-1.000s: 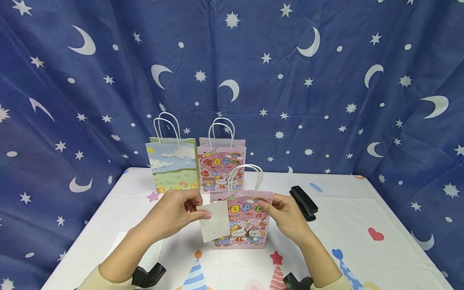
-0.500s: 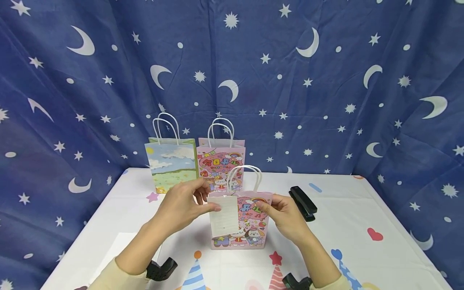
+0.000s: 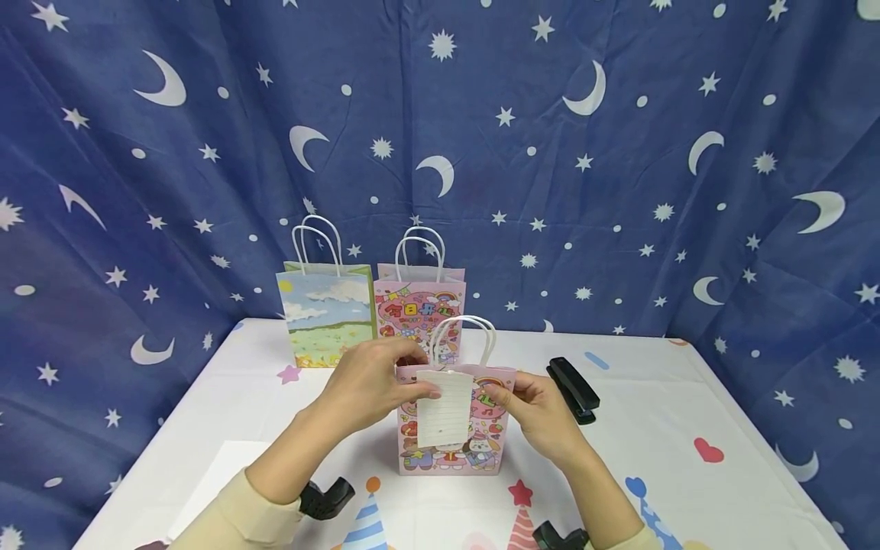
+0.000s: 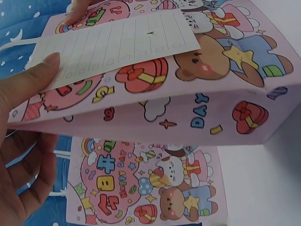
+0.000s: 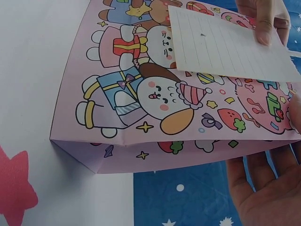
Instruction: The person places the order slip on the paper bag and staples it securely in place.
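A small pink paper gift bag (image 3: 412, 461) with cartoon animals stands upright on the table, its white handles up. Against its front lies a lined slip of paper (image 3: 450, 428), ruled side outward, with a small dark mark near its lower end. My left hand (image 3: 378, 383) has its thumb on the slip; in the left wrist view its fingers curl behind the bag's side, pinching slip and bag wall together. My right hand (image 3: 548, 418) grips the upper right edge of the bag, thumb in front. In the right wrist view its fingers (image 5: 256, 174) show behind the bag.
A black stapler (image 3: 576, 388) lies to the right, just beyond my right hand. Behind stand a landscape-print gift bag (image 3: 326, 305) and another pink gift bag (image 3: 385, 305). A white sheet (image 3: 216, 477) lies at the left, partly under my left forearm. A blue star-and-moon curtain (image 3: 619, 191) hangs behind.
My left hand has moved right with the slip, from the bag's left edge to the upper middle of its front. The slip now shows its ruled side. My right hand keeps its hold.
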The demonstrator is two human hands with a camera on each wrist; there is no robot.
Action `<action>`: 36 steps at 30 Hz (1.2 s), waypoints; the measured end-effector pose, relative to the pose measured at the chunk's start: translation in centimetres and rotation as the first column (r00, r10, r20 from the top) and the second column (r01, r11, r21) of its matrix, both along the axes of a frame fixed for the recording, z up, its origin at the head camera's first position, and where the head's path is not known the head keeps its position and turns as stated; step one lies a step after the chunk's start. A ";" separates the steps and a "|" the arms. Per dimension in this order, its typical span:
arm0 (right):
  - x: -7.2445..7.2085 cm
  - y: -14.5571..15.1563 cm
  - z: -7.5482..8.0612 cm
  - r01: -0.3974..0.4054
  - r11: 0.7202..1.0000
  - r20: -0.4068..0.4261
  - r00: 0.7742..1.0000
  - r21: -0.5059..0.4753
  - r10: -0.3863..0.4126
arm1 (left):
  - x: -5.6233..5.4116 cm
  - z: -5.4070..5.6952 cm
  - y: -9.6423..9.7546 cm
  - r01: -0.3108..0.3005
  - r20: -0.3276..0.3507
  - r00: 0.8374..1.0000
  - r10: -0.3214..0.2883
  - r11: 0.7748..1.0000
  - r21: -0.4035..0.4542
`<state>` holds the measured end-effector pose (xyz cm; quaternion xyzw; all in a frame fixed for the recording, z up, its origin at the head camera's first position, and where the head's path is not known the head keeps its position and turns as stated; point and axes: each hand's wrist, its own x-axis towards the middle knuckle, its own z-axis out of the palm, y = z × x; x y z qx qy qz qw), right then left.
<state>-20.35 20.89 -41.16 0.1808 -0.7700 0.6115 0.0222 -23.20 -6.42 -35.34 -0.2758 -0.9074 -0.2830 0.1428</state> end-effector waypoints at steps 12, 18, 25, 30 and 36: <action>0.0 -0.1 -0.1 0.019 1.000 -0.001 1.000 0.014 -0.019 | -0.3 0.1 1.6 0.057 0.111 0.992 -0.063 0.997 0.060; 0.0 -0.4 -0.1 0.031 0.999 -0.008 0.999 0.016 -0.031 | -0.3 0.1 1.9 0.045 0.116 0.992 -0.051 0.997 0.058; 0.3 -1.0 -0.2 0.108 0.994 -0.025 0.994 0.033 -0.107 | -0.3 -0.2 1.8 0.074 0.112 0.990 -0.084 0.993 0.087; 0.3 -1.4 -0.4 0.140 0.990 -0.044 0.989 0.012 -0.140 | -0.6 -1.1 1.4 0.094 0.237 0.960 -0.151 0.967 0.235; 0.3 -1.5 -0.5 0.146 0.989 -0.040 0.988 -0.002 -0.146 | -1.0 -2.7 0.7 0.094 0.319 0.913 -0.256 0.890 0.445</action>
